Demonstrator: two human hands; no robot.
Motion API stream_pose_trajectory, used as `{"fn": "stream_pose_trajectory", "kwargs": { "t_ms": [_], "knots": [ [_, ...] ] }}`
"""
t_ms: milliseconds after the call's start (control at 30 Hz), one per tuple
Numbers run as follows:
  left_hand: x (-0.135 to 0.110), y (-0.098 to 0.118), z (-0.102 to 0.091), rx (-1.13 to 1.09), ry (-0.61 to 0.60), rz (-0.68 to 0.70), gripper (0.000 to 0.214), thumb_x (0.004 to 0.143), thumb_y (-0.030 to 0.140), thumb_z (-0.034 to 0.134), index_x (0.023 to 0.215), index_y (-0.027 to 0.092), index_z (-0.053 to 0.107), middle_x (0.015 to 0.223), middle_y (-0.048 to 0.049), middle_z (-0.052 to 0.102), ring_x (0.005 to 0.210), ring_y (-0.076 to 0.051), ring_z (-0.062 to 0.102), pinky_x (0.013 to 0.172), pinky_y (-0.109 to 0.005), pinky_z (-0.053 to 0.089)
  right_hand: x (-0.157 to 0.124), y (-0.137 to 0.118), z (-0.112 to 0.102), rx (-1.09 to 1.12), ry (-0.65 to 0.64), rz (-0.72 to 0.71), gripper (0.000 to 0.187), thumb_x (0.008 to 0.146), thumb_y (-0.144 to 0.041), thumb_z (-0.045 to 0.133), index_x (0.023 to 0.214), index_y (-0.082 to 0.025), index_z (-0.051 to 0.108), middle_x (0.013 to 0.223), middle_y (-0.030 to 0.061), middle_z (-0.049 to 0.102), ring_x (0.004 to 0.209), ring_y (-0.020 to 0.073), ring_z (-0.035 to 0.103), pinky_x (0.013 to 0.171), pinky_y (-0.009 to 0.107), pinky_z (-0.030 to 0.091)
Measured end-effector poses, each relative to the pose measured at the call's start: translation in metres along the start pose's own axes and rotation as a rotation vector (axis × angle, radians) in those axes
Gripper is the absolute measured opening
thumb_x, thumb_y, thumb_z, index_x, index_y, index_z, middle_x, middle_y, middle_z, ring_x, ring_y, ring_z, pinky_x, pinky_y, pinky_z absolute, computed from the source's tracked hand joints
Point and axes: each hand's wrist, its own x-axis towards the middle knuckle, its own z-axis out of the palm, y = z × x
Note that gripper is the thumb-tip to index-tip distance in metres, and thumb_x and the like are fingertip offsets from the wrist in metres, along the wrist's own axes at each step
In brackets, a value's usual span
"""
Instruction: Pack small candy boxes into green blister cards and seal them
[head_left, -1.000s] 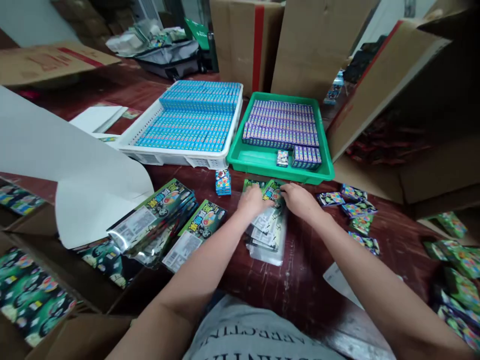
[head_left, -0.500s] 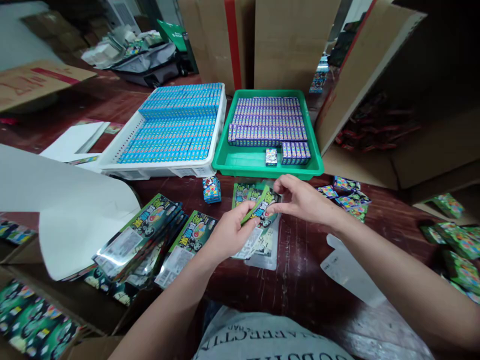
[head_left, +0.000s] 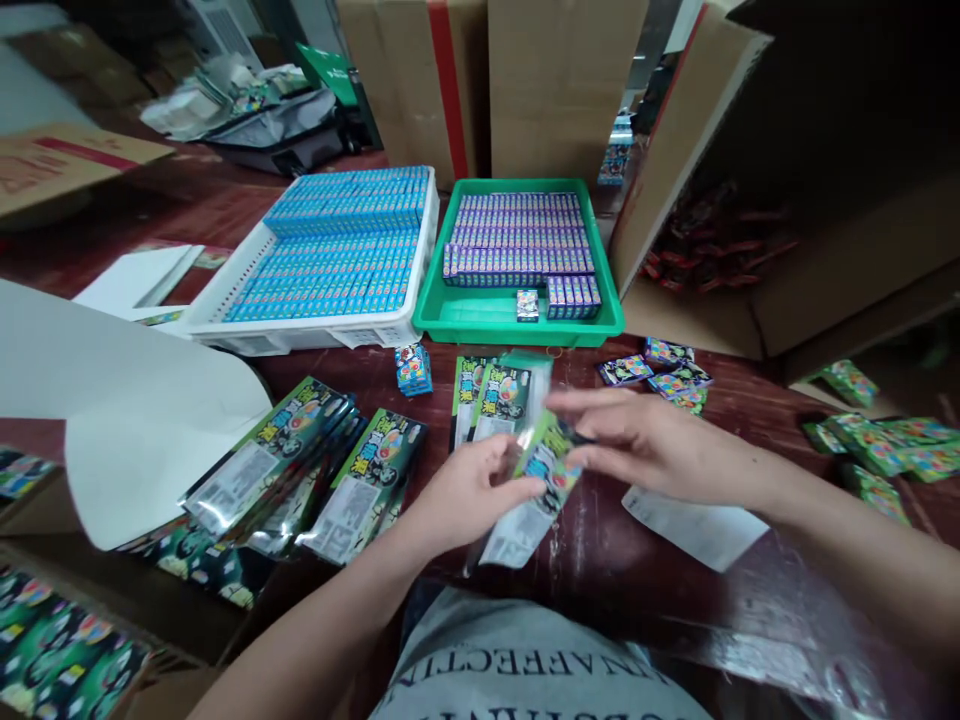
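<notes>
Left hand (head_left: 474,487) pinches a packet (head_left: 551,470), right hand (head_left: 654,440) seemingly working its top end — grip too blurred to tell — which likely calls for steadiness next, other packets (head_left: 504,392) lying at its eleven o'clock.

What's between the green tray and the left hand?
Overlapping packets lie between the green tray and the left hand, as the head view shows.
</notes>
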Motion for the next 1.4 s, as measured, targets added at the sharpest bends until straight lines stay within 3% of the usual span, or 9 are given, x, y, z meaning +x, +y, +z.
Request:
{"fn": "stream_pose_trajectory", "kwargs": {
  "t_ms": [167,400,533,667,767,967,1067,1233,1400],
  "knots": [
    [0.004,-0.013,0.009,-0.144,0.368,0.052,0.027,0.082,0.036,0.081,0.102,0.018,0.078,0.105,-0.0083,0.08,0.093,-0.023,0.075,0.086,-0.037,0.059,-0.026,0.003,0.059,0.299,0.14,0.211,0.037,0.097,-0.05,0.059,0.129,-0.031,0.059,0.128,0.009,0.071,0.106,0.0247,0.073,0.087,0.043,0.06],
    [0.007,-0.05,0.03,-0.05,0.609,0.117,0.034,0.091,0.047,0.071,0.107,0.018,0.071,0.106,-0.0082,0.078,0.096,-0.023,0.073,0.084,-0.034,0.058,-0.05,0.004,0.146,0.037,0.291,0.411,0.03,0.103,-0.046,0.042,0.12,-0.026,0.057,0.097,0.0088,0.078,0.087,0.0306,0.075,0.072,0.039,0.054],
    [0.001,-0.054,0.025,0.023,0.592,0.182,0.035,0.1,0.046,0.058,0.121,0.019,0.063,0.116,-0.01,0.074,0.102,-0.022,0.071,0.089,-0.034,0.057,-0.05,0.011,0.141,0.132,0.289,0.376,0.029,0.103,-0.045,0.045,0.12,-0.026,0.058,0.102,0.0072,0.077,0.088,0.0265,0.075,0.074,0.035,0.055],
    [-0.007,-0.053,0.023,-0.042,0.398,0.179,0.028,0.099,0.042,0.06,0.113,0.018,0.063,0.111,-0.0089,0.074,0.096,-0.021,0.072,0.087,-0.034,0.057,-0.047,0.016,0.128,0.358,0.348,0.346,0.029,0.102,-0.046,0.05,0.118,-0.024,0.059,0.108,0.0056,0.075,0.092,0.0208,0.072,0.08,0.032,0.057],
    [-0.009,-0.057,0.025,-0.065,0.408,0.173,0.024,0.096,0.038,0.064,0.107,0.017,0.063,0.108,-0.0087,0.074,0.093,-0.02,0.071,0.086,-0.033,0.057,-0.046,0.017,0.127,0.356,0.35,0.359,0.027,0.1,-0.046,0.052,0.112,-0.023,0.06,0.094,0.0039,0.074,0.081,0.0191,0.07,0.071,0.03,0.056],
    [-0.011,-0.059,0.013,-0.002,0.363,0.144,0.068,0.091,0.036,0.065,0.151,0.026,0.035,0.106,-0.0084,0.072,0.077,-0.017,0.069,0.073,-0.032,0.059,-0.052,0.022,0.122,0.435,0.296,0.3,0.043,0.098,-0.043,0.058,0.137,-0.028,0.051,0.105,0.0042,0.074,0.089,0.0191,0.07,0.077,0.033,0.058],
    [-0.014,-0.052,-0.002,0.018,0.233,0.096,0.051,0.09,0.035,0.066,0.137,0.025,0.049,0.101,-0.006,0.073,0.082,-0.019,0.07,0.075,-0.031,0.058,-0.053,0.024,0.111,0.394,0.164,0.302,0.031,0.098,-0.044,0.059,0.125,-0.029,0.064,0.1,0.0024,0.074,0.085,0.0191,0.069,0.075,0.033,0.057],
    [-0.01,-0.043,-0.021,0.16,0.319,0.183,0.023,0.099,0.038,0.056,0.105,0.021,0.07,0.12,-0.0091,0.07,0.111,-0.022,0.066,0.093,-0.034,0.054,-0.048,0.024,0.106,0.338,0.171,0.185,0.019,0.097,-0.037,0.062,0.111,-0.028,0.072,0.118,0.0039,0.073,0.109,0.0216,0.068,0.097,0.041,0.054],
    [-0.008,-0.04,-0.026,0.035,0.405,0.176,0.029,0.091,0.032,0.067,0.118,0.021,0.067,0.102,-0.0064,0.074,0.094,-0.019,0.068,0.084,-0.033,0.055,-0.044,0.019,0.11,0.329,0.173,0.132,0.032,0.099,-0.029,0.061,0.131,-0.032,0.066,0.126,0.0038,0.072,0.113,0.0201,0.068,0.101,0.043,0.053]
  ]
}}
